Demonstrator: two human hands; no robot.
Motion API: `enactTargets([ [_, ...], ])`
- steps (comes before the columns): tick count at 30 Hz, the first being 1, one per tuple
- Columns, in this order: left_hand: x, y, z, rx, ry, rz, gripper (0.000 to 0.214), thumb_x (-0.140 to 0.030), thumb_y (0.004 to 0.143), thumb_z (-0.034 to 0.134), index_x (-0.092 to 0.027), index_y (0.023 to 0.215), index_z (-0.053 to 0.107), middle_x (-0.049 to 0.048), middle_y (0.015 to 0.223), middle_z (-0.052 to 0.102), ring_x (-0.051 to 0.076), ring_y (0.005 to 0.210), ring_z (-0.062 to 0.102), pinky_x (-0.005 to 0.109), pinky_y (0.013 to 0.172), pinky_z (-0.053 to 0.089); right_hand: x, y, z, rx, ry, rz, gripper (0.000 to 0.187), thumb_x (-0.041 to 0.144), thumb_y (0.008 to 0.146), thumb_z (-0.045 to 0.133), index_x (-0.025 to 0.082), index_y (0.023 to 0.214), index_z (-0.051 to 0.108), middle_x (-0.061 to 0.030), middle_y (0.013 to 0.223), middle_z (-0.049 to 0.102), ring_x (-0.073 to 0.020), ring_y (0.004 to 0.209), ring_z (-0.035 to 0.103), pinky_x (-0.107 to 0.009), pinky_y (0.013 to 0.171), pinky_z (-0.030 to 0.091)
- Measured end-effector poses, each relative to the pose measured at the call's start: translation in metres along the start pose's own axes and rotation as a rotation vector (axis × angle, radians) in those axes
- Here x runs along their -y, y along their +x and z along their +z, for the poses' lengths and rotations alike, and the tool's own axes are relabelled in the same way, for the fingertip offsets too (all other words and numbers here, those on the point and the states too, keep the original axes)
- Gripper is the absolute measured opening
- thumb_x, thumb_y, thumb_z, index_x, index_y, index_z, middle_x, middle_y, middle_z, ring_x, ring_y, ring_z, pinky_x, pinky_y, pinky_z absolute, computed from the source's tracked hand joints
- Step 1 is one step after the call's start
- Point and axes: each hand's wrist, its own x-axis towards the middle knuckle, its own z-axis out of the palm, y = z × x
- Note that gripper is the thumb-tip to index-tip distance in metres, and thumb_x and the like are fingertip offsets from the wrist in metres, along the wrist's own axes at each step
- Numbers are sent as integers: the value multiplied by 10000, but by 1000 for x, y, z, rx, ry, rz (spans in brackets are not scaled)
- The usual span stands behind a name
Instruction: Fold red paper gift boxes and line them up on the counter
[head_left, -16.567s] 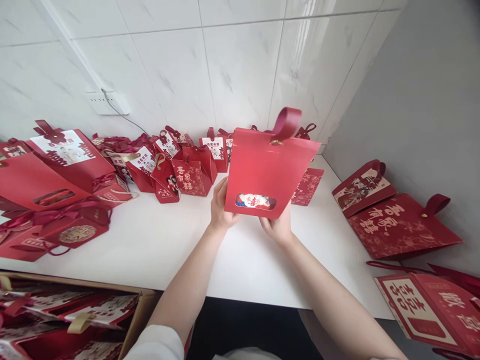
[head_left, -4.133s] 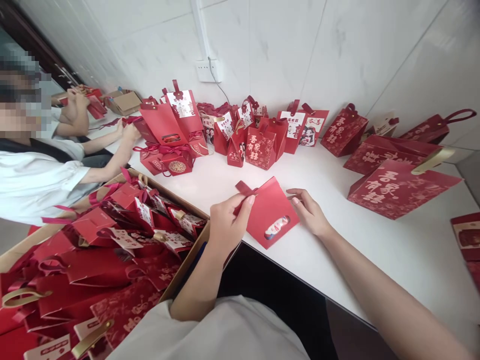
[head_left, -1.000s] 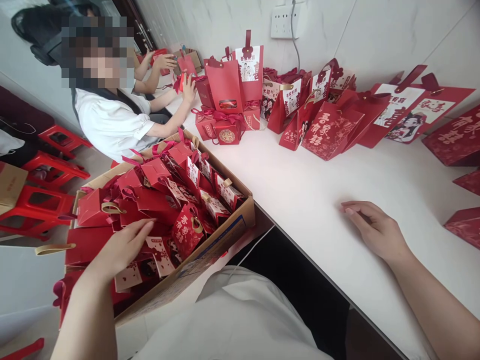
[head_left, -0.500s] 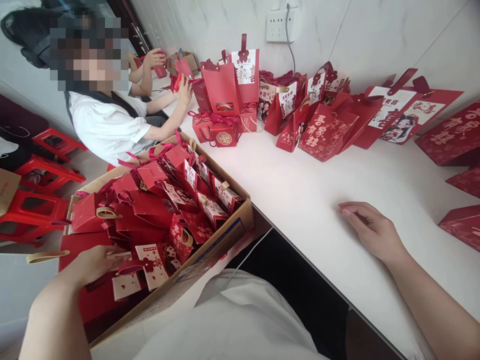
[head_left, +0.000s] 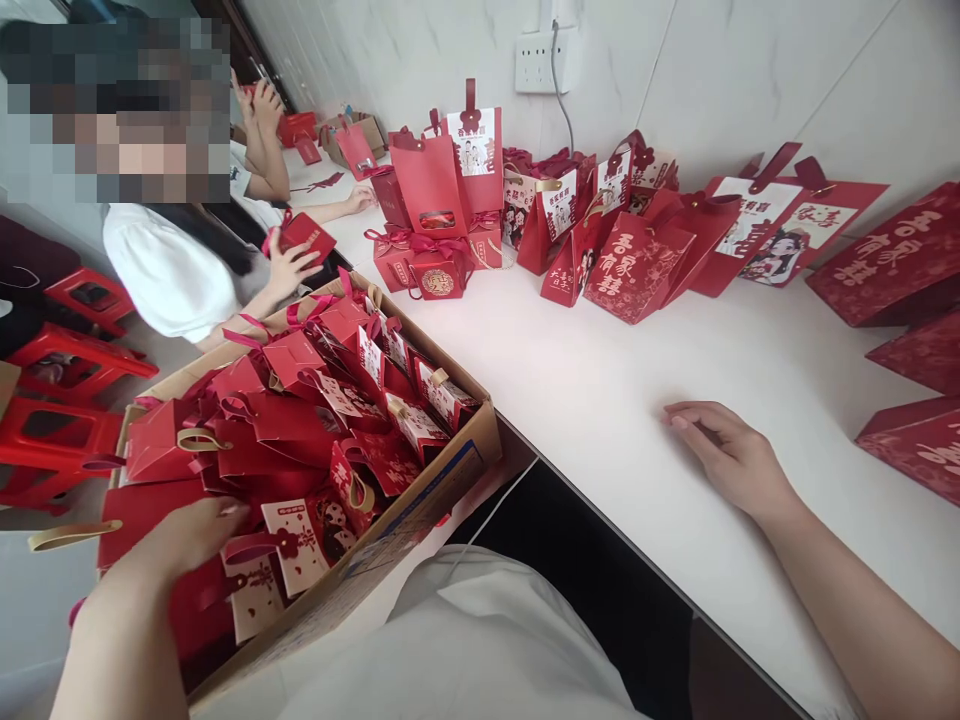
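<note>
My left hand (head_left: pixel 191 535) reaches into the near end of a cardboard box (head_left: pixel 491 425) packed with red gift boxes. Its thumb side shows above a large red gift box (head_left: pixel 199 610), while the other fingers are blurred or hidden. Just to its right is a cream-and-red gift box (head_left: pixel 255 603) with a dark red strap; whether the fingers grip it I cannot tell. A second cream-and-red gift box (head_left: pixel 295 545) leans beside that one. My right hand (head_left: pixel 724 455) rests on the white table (head_left: pixel 622 390), fingers loosely bent and slightly apart, holding nothing.
Red gift boxes and bags (head_left: pixel 637 265) stand along the wall, with more red boxes (head_left: pixel 911 440) at the right edge. Across the cardboard box, a co-worker's hand (head_left: pixel 292 270) holds a small red box. Red stools (head_left: pixel 56 440) stand at left. A cable hangs from the wall socket (head_left: pixel 541 62).
My left hand has shifted slightly and the nearest cream-and-red gift box has tilted and moved down. My right hand stays in place. The co-worker's hand has drawn back, holding a red box.
</note>
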Motion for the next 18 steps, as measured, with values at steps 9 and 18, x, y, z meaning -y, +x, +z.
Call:
enactTargets([
  [9,-165,-109,2,-328,-466,801,176,-320,871,550,-353,992,673,-52,948,714,154,776,652,261,639,502,-2,3,2,12,10,-36,274,500,901,517,280,904,681,-22,1139,642,-205,1024,608,-330,808,473],
  [18,-379,-107,51,93,-771,1587,185,-216,912,529,-210,1012,685,65,1104,676,186,1080,613,332,985,477,2,14,7,-3,90,-190,251,450,923,499,251,899,649,-58,1058,635,-220,996,603,-372,902,461],
])
